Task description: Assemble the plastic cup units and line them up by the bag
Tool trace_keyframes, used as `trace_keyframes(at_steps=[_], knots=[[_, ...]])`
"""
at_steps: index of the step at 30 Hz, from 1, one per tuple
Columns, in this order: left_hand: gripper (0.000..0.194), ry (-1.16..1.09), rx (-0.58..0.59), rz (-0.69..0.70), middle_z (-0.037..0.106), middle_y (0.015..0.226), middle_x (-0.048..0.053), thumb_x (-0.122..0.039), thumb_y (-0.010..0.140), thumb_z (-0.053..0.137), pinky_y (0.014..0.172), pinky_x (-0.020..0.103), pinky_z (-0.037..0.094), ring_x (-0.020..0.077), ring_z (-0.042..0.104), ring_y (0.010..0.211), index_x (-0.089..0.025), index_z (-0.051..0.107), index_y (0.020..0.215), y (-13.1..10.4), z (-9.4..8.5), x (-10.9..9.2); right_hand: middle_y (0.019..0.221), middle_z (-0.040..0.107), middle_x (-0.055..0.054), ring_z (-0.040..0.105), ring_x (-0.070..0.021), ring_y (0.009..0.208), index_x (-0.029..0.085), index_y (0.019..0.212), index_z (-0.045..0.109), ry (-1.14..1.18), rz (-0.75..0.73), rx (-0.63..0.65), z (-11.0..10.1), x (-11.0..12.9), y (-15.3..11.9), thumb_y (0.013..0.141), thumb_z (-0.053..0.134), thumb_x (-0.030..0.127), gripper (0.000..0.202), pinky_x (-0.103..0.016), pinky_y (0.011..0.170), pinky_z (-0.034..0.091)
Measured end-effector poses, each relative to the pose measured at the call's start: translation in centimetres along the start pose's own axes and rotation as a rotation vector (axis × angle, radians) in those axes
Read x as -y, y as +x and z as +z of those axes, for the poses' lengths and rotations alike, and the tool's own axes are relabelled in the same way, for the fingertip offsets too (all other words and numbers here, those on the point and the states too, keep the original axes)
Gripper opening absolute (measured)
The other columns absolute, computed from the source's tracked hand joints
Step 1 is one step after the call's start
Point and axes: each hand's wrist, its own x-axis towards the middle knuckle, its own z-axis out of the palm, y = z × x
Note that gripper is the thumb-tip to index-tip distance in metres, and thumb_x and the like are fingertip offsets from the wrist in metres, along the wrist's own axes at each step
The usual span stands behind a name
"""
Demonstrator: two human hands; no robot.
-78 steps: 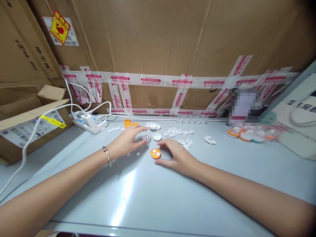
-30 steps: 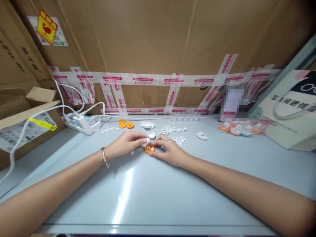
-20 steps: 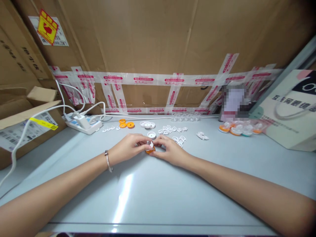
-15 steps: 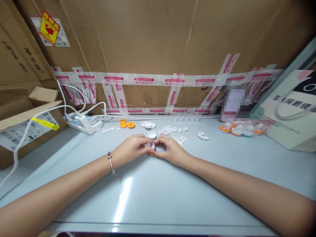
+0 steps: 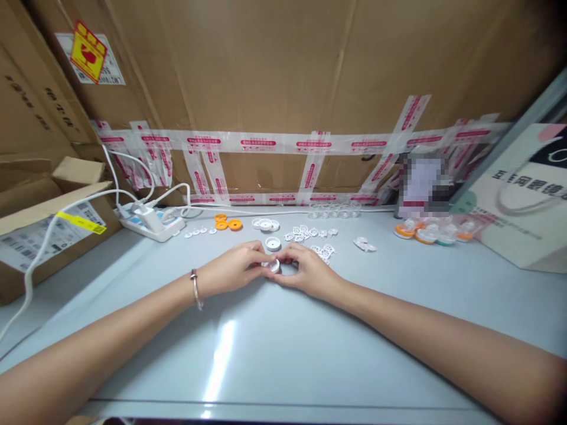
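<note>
Between the fingertips of both hands, just above the grey table, is a small round piece [image 5: 274,267] with a white rim; the fingers cover much of it. My left hand [image 5: 234,267] pinches it from the left, and my right hand [image 5: 308,273] grips its right side with thumb and fingers. Right behind the hands lies a white round cap [image 5: 273,244]. Further back are several more white caps [image 5: 265,225] and several orange rings [image 5: 234,225]. White openwork pieces [image 5: 302,234] lie beyond my right hand, with more of them [image 5: 324,254] close to its knuckles.
Small white discs [image 5: 201,231] lie left of the orange rings. Clear round cups [image 5: 334,210] line the back. A clear piece [image 5: 365,244] and several clear-topped pieces with coloured bases [image 5: 425,234] are right. A power strip [image 5: 153,224], open carton [image 5: 57,230] and paper bag [image 5: 522,200] flank the table.
The held piece has turned in my fingers: orange showed on its lower side before, and a white rim shows now. Both hands stay in nearly the same place.
</note>
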Motion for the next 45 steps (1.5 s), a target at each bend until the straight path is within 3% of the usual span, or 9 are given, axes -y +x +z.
trace_keyframes(at_steps=[4,11,19,28,35,38,42,45], knots=[[0.016,0.018,0.008,-0.014,0.057,0.084,0.001,-0.021,0.085,0.052,0.07,0.021,0.039,0.0126,0.054,0.075,-0.021,0.065,0.093,-0.1,-0.3,-0.1,0.079,0.058,-0.003,0.054,-0.0163,0.079,0.018,0.085,0.066,-0.008,-0.033,-0.006,0.1,0.2,-0.1,0.065,0.067,0.025,0.021,-0.028,0.073,0.044],[0.023,0.15,-0.033,-0.111,0.057,0.076,0.002,-0.037,0.083,0.054,0.062,0.022,0.038,0.0142,0.053,0.069,-0.016,0.064,0.082,0.0,0.0,-0.9,0.079,0.058,-0.004,0.053,-0.016,0.077,0.016,0.082,0.065,-0.04,-0.045,0.01,0.1,0.3,-0.1,0.064,0.064,0.02,0.019,-0.029,0.074,0.044],[0.014,0.084,-0.022,-0.055,0.061,0.08,0.001,-0.028,0.082,0.056,0.063,0.022,0.038,0.0134,0.055,0.07,-0.02,0.067,0.088,0.1,-0.2,-0.6,0.078,0.058,-0.002,0.054,-0.0167,0.078,0.019,0.079,0.064,-0.014,-0.024,-0.006,0.1,0.3,-0.1,0.064,0.067,0.026,0.017,-0.029,0.073,0.044],[0.025,-0.002,-0.003,0.047,0.059,0.087,0.004,-0.031,0.085,0.051,0.068,0.022,0.042,0.0134,0.055,0.076,-0.019,0.06,0.105,-0.4,-0.1,0.4,0.081,0.057,-0.003,0.054,-0.0154,0.079,0.018,0.085,0.064,0.024,-0.044,0.028,-0.2,0.2,0.0,0.065,0.067,0.022,0.02,-0.028,0.074,0.044],[0.023,-0.025,-0.085,0.033,0.061,0.082,0.003,-0.024,0.076,0.059,0.068,0.023,0.044,0.0133,0.056,0.073,-0.017,0.063,0.098,-0.4,0.4,0.6,0.081,0.059,-0.003,0.055,-0.0156,0.079,0.018,0.085,0.067,0.077,-0.013,0.015,-0.3,0.2,0.0,0.064,0.067,0.02,0.021,-0.029,0.075,0.045],[0.023,-0.167,-0.171,-0.007,0.063,0.083,0.002,-0.024,0.074,0.061,0.07,0.023,0.047,0.0123,0.057,0.072,-0.016,0.064,0.096,-0.3,0.7,0.7,0.085,0.065,-0.004,0.058,-0.0161,0.08,0.017,0.089,0.068,0.301,0.086,0.028,-0.4,0.3,0.1,0.066,0.068,0.023,0.023,-0.031,0.078,0.046],[0.024,-0.319,-0.361,-0.023,0.064,0.091,0.005,-0.024,0.076,0.06,0.077,0.027,0.05,0.0132,0.059,0.079,-0.015,0.061,0.099,-0.1,1.0,0.7,0.093,0.069,-0.004,0.063,-0.0149,0.087,0.018,0.1,0.065,0.889,0.379,-0.024,-0.5,1.5,0.0,0.067,0.07,0.028,0.035,-0.032,0.088,0.046],[0.026,-0.31,-0.469,0.01,0.064,0.092,0.005,-0.024,0.076,0.061,0.079,0.028,0.05,0.014,0.059,0.082,-0.015,0.06,0.1,0.0,1.1,0.6,0.097,0.069,-0.004,0.064,-0.0134,0.09,0.017,0.097,0.067,1.218,0.497,-0.031,-0.4,2.6,-0.4,0.069,0.07,0.027,0.03,-0.031,0.094,0.044]])
